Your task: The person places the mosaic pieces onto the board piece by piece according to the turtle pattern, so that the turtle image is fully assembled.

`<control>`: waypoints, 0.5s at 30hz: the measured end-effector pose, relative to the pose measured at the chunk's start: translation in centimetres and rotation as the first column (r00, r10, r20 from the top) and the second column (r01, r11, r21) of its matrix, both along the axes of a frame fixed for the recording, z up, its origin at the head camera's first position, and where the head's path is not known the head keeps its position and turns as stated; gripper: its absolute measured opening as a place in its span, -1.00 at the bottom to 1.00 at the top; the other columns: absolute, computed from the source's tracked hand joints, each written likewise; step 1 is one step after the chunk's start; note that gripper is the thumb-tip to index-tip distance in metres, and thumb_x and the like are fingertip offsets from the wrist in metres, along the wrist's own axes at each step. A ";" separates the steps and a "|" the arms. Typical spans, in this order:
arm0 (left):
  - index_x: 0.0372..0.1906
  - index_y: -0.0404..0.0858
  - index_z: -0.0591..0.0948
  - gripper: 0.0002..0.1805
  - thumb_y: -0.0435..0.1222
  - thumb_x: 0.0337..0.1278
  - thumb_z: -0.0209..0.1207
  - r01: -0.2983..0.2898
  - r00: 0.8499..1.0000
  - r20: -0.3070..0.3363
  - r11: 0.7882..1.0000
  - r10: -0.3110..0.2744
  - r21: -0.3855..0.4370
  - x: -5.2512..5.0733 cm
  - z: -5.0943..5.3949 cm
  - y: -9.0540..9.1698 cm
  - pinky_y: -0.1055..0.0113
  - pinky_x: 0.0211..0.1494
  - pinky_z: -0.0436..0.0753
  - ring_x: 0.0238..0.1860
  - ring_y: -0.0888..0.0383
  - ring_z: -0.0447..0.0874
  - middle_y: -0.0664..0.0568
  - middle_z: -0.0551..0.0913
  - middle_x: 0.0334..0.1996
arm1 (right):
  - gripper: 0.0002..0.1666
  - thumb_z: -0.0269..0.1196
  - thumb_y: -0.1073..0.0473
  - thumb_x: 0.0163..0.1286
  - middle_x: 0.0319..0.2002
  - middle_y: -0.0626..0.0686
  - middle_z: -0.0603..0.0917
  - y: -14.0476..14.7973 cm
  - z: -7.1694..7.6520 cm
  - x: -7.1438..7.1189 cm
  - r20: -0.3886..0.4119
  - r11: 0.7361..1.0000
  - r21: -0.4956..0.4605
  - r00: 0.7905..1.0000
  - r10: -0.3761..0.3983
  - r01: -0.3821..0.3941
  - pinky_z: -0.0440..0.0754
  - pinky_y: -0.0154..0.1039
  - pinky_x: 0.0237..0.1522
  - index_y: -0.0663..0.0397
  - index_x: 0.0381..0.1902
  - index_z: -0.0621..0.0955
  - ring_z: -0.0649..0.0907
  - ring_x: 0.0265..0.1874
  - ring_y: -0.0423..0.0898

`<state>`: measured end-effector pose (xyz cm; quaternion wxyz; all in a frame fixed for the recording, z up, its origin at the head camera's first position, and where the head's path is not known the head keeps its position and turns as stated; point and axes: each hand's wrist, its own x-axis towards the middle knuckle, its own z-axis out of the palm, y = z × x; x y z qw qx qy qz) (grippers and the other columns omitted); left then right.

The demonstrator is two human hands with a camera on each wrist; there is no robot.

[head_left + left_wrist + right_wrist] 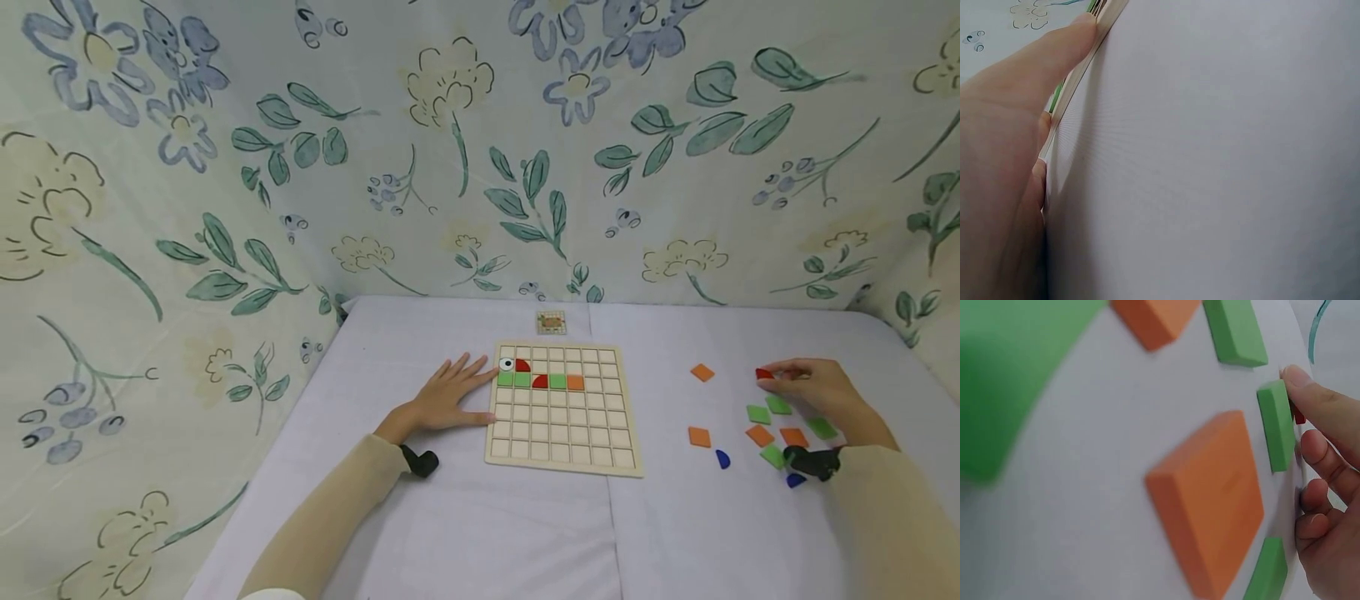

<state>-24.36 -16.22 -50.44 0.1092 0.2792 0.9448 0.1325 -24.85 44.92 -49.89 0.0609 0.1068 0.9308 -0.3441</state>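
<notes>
A wooden grid board [562,433] lies flat on the table. My left hand [444,400] is spread at the board's left side, fingers straight, with fingertips and thumb touching its edge. In the left wrist view the thumb [1063,47] rests against that edge. Upper left on the board sit a white eye piece [507,364], a red quarter-round piece [522,366] and, one row lower, green squares [557,381], another red piece [540,382] and an orange square [575,382]. Out to the right, my right hand [823,393] pinches a red piece [762,374] between thumb and fingers.
Loose green tiles [758,414], orange tiles [700,437] and blue half-round pieces [722,459] are scattered right of the board, several of them beside or under my right hand. A small patterned card [551,322] lies behind the board. Flowered cloth [465,217] hangs behind the table.
</notes>
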 end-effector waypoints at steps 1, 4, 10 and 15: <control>0.60 0.26 -0.04 0.02 0.53 0.07 -0.07 0.000 1.000 -0.001 1.000 0.000 -0.001 0.0 0.0 0.0 0.02 0.54 -0.40 0.58 0.04 -0.46 0.23 -0.26 0.60 | -0.09 0.38 -0.19 0.30 0.02 0.46 0.39 -0.1 0.2 0.0 0.006 1.000 -0.003 1.000 -0.009 0.009 0.43 0.24 -0.09 0.48 0.24 0.41 0.30 -0.02 0.37; 0.60 0.25 -0.03 0.02 0.52 0.08 -0.06 -0.002 1.000 -0.010 1.000 0.002 -0.001 0.0 0.1 0.1 0.00 0.54 -0.39 0.58 0.03 -0.44 0.22 -0.25 0.60 | -0.07 0.37 -0.21 0.30 0.05 0.47 0.37 -0.6 0.8 0.2 0.011 0.999 -0.011 0.999 -0.030 0.030 0.40 0.28 -0.06 0.48 0.25 0.41 0.29 0.00 0.38; 0.59 0.26 -0.02 0.02 0.52 0.07 -0.06 -0.006 1.000 -0.008 1.000 0.006 0.001 -0.1 0.0 0.1 0.00 0.54 -0.38 0.58 0.03 -0.44 0.21 -0.23 0.60 | -0.01 0.36 -0.33 0.24 0.01 0.43 0.38 -1.7 2.2 1.0 0.008 0.999 -0.034 1.000 -0.018 0.018 0.38 -0.02 -0.27 0.45 0.23 0.45 0.30 -0.03 0.35; 0.60 0.25 -0.02 0.03 0.54 0.06 -0.08 0.001 1.000 -0.010 1.000 -0.001 0.011 -0.1 0.0 0.1 -0.03 0.54 -0.36 0.58 0.01 -0.43 0.18 -0.21 0.61 | -0.03 0.39 -0.31 0.22 -0.04 0.34 0.41 -2.9 3.0 1.0 -0.021 1.000 -0.007 1.000 0.002 -0.003 0.37 -0.17 -0.36 0.40 0.25 0.47 0.34 -0.08 0.26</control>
